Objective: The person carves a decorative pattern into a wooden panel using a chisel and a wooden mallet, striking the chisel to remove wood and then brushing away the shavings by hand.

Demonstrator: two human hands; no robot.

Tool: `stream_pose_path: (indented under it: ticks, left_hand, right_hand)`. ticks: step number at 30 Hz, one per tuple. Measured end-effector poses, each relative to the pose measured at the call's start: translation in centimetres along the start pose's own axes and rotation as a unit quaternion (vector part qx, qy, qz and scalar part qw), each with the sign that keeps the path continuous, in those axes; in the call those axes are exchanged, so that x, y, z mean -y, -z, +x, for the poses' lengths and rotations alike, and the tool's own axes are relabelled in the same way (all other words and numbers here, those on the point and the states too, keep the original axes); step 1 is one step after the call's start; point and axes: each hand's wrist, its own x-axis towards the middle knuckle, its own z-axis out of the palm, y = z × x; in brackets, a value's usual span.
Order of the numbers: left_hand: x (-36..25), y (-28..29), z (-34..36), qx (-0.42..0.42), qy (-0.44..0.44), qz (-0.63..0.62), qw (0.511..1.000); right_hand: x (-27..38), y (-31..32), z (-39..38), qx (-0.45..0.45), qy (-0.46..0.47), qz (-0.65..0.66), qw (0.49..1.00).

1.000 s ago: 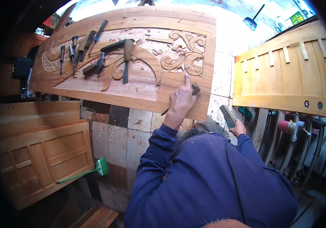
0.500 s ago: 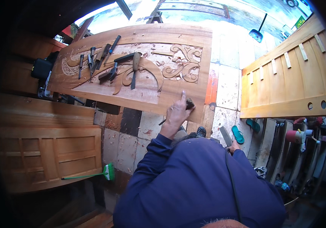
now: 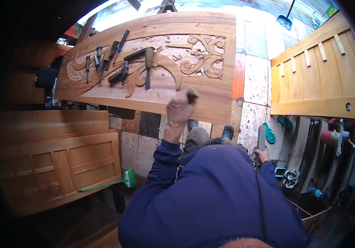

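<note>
Over the near edge of a carved wooden door panel (image 3: 210,99), my left hand (image 3: 178,112) is closed, slightly blurred, around a wooden-handled chisel (image 3: 192,95). The handle's end pokes out on the right; its blade is hidden. By my right side, my right hand (image 3: 263,155) grips the lower end of a long, flat grey block (image 3: 262,137), which points away from me. Raised scrolls (image 3: 206,68) and scattered shavings cover the panel's recess. On it lie a broad chisel (image 3: 148,68), a dark adze-like tool (image 3: 121,73) and several more chisels (image 3: 99,60).
Another panelled door (image 3: 82,161) lies at lower left, with a green broom (image 3: 128,178) against it. A slatted wooden door (image 3: 318,78) stands at right. Below it are green slippers (image 3: 269,133), leaning boards (image 3: 297,149) and a pink container (image 3: 328,137). My feet (image 3: 227,131) are at the panel's near edge.
My left hand has moved leftward along the panel with the chisel, and its extended index finger no longer shows. My right hand has turned the grey block more upright. The whole view has shifted.
</note>
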Motion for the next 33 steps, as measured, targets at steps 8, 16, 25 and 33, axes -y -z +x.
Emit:
stream_pose_path:
  ticks: [8,16,25,33]
  left_hand:
    - [14.7,3.4,13.7,-0.134,0.022,0.149,0.979]
    - [19.7,3.8,15.9,-0.068,0.002,0.068,0.995]
    - [21.4,5.7,16.6,-0.103,-0.002,0.100,0.990]
    - [14.6,2.7,9.1,0.010,-0.072,0.072,0.995]
  right_hand:
    - [17.1,-4.3,-11.7,-0.067,0.164,0.386,0.905]
    - [32.5,-11.9,-20.1,-0.020,0.281,0.557,0.781]
    - [34.6,-13.7,-20.0,-0.016,0.315,0.452,0.835]
    - [34.0,-13.4,-19.5,0.022,0.359,0.447,0.819]
